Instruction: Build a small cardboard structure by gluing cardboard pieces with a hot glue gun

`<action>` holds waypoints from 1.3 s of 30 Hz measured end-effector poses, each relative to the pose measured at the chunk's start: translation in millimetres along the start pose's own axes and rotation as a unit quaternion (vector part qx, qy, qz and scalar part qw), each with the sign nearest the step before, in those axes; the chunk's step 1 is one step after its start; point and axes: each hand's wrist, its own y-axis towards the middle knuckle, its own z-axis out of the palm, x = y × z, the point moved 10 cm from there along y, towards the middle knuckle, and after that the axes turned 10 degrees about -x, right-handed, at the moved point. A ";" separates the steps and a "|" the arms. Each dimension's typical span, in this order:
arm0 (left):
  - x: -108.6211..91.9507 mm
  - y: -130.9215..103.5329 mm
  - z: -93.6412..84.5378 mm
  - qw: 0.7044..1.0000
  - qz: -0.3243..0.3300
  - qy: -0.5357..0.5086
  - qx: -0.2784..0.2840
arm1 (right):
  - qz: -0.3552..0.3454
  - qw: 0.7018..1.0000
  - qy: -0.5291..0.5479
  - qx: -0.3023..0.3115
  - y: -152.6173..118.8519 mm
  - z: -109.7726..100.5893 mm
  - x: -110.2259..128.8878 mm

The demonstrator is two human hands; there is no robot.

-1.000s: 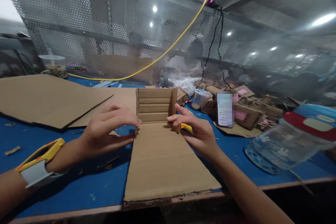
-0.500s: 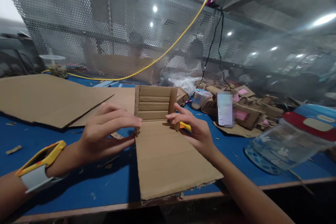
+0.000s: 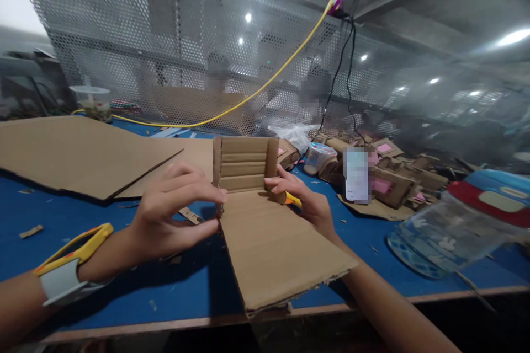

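A folded cardboard piece point(image 3: 285, 248) lies in front of me, its long flap reaching over the table's front edge and its far end standing up as a small box with ribbed inner folds. My left hand point(image 3: 174, 209) pinches the left edge near the bend, thumb below and fingers above. On the other side my right hand point(image 3: 304, 196) grips the right side wall, fingertips on its inner face. A yellow and orange tool point(image 3: 293, 200), partly hidden, shows by the right palm; what it is I cannot tell.
Large cardboard sheets point(image 3: 83, 154) cover the back left. A phone point(image 3: 356, 175) leans against piled cardboard pieces point(image 3: 391, 179) at the right, near a plastic cup point(image 3: 319, 158). A big clear bottle point(image 3: 439, 231) stands front right. A yellow cable point(image 3: 265, 85) hangs across the mesh.
The near end of the cardboard flap has swung to the right. Both hands keep hold of the piece, and the left thumb sits slightly lower. The whole view has shifted slightly.
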 end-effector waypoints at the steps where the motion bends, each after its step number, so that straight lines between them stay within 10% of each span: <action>1: 0.0 -0.5 0.2 1.000 0.000 0.001 0.003 | -0.004 1.000 -0.002 -0.005 0.1 -0.8 0.5; 39: -0.1 3.1 6.2 0.998 0.033 0.018 0.054 | -0.126 0.982 -0.143 0.006 4.8 -5.7 32.5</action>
